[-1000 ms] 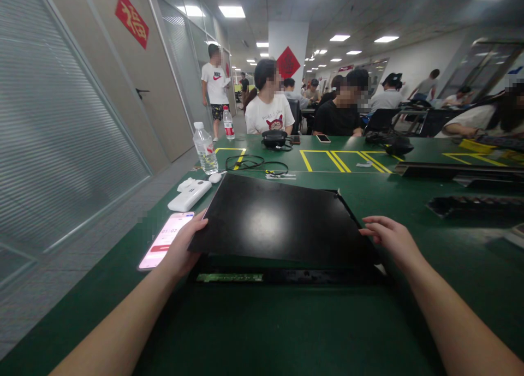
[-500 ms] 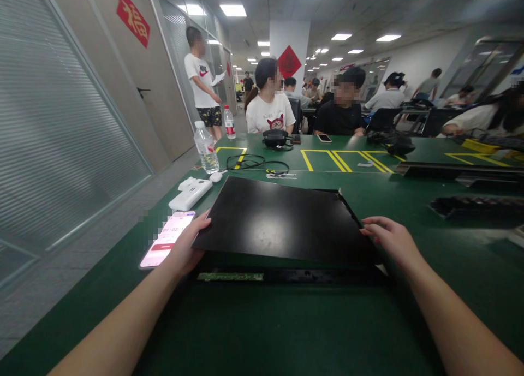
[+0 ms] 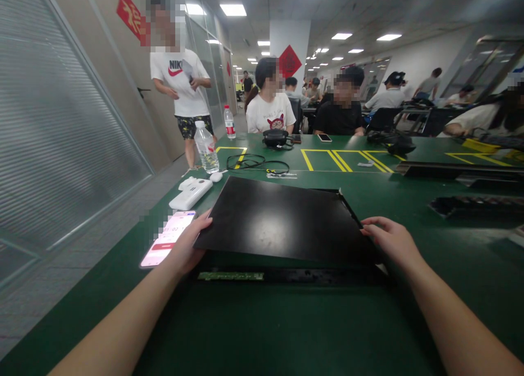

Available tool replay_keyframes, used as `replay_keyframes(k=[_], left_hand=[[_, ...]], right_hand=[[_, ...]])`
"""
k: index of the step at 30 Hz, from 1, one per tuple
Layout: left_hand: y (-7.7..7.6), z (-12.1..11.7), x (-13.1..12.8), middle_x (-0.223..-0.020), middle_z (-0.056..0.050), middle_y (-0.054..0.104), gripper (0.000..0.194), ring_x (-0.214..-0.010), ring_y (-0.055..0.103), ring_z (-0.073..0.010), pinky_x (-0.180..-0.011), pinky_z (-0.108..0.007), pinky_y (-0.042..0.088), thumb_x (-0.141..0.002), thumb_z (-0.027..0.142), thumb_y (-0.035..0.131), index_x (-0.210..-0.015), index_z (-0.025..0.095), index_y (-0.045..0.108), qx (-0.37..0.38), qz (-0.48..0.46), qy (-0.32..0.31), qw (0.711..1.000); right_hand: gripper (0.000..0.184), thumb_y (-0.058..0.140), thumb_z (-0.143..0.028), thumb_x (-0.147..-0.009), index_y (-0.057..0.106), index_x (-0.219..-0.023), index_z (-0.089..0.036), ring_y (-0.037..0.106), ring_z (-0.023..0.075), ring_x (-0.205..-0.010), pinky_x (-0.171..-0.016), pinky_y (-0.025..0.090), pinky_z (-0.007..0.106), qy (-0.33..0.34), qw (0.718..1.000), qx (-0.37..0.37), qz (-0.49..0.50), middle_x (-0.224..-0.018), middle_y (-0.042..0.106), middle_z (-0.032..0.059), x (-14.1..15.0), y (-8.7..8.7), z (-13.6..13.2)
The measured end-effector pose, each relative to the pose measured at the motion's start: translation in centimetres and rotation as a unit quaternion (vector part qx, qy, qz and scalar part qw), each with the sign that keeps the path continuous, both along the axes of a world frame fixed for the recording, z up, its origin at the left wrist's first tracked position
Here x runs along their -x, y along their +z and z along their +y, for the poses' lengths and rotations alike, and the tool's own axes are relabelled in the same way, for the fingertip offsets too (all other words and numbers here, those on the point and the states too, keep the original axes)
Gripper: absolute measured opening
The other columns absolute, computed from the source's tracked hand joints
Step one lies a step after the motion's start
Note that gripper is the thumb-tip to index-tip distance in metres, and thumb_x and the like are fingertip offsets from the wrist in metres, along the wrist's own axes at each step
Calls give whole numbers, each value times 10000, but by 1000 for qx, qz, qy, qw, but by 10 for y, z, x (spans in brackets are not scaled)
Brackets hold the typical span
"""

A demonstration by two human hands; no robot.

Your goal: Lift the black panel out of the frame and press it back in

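The left hand [image 3: 192, 242] pinches the left edge of a glossy black rectangular panel [image 3: 270, 223], seemingly so it tilts above a shallow dark frame [image 3: 315, 276]; the half-curled right hand [image 3: 388, 238] meets the frame's right side, hold unclear.

The smooth dark-green table [image 3: 286, 327], marked with yellow lines [image 3: 341, 161] on its far part, bears a flat black frame [image 3: 323, 276] near its middle. At left lie a lit phone [image 3: 170, 238] and an oblong white plastic device [image 3: 191, 195], a clear plastic bottle [image 3: 208, 153] standing beyond; at right, a long black bar [image 3: 462, 171].
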State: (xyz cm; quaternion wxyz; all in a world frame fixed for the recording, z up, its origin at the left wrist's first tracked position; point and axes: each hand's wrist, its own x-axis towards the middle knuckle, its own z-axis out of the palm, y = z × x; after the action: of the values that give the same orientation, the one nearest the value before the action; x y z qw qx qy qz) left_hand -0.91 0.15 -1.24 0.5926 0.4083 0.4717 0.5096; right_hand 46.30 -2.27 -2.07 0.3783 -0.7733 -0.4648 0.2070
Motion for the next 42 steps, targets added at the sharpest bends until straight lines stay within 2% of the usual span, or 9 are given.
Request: replay_keyframes(k=[5,9,14,20,26,31,42], left_hand=[[-1,1,-2,-1165,-90,798,530,-1013,732,-348,-722,-363,559,-726,414,795,-1223,233,762,5,-5,21,1000],[4,0,-6,-1143,-99,801,526,-999,728,-360,-693,-366,552,-687,414,803,-1176,221,779,4,-1,31,1000],[9,-2,-10,-1168,-99,794,528,-1029,722,-361,-765,-372,562,-641,404,821,-1130,208,793,-19,18,56,998],[4,-1,-8,-1123,-105,801,469,-1029,720,-366,-792,-392,558,-670,423,817,-1090,215,802,-36,25,57,997],[5,-1,-10,-1117,-96,800,512,-1068,713,-360,-834,-380,548,-665,382,809,-1131,171,774,-44,25,66,997],[6,-3,-11,-1116,-91,796,494,-1073,710,-362,-822,-376,544,-654,375,806,-1107,183,770,-39,16,69,997],[-6,1,-4,-1142,-89,782,537,-1066,705,-347,-840,-373,536,-721,415,785,-1202,179,744,-57,39,77,995]], right_hand=[[306,636,-436,-682,786,-866,-241,641,238,-674,-596,429,345,-5,999,21,-32,-740,751,47,1,0,0],[304,633,-452,-692,783,-857,-245,632,237,-676,-591,419,341,5,998,24,-54,-713,729,39,1,-1,1],[299,624,-454,-709,791,-851,-250,642,242,-682,-606,429,347,13,997,16,-76,-712,732,40,1,-2,0],[301,617,-468,-713,794,-841,-261,635,237,-660,-602,434,346,15,995,21,-94,-694,721,34,1,0,-1],[288,610,-456,-717,793,-820,-259,651,243,-677,-612,442,343,17,995,25,-100,-702,730,47,3,2,0],[316,606,-477,-716,799,-845,-262,667,258,-706,-640,456,359,13,994,44,-95,-730,741,52,2,1,0],[271,624,-457,-703,792,-801,-269,658,251,-670,-588,438,345,20,995,25,-95,-712,746,43,-4,-5,3]])
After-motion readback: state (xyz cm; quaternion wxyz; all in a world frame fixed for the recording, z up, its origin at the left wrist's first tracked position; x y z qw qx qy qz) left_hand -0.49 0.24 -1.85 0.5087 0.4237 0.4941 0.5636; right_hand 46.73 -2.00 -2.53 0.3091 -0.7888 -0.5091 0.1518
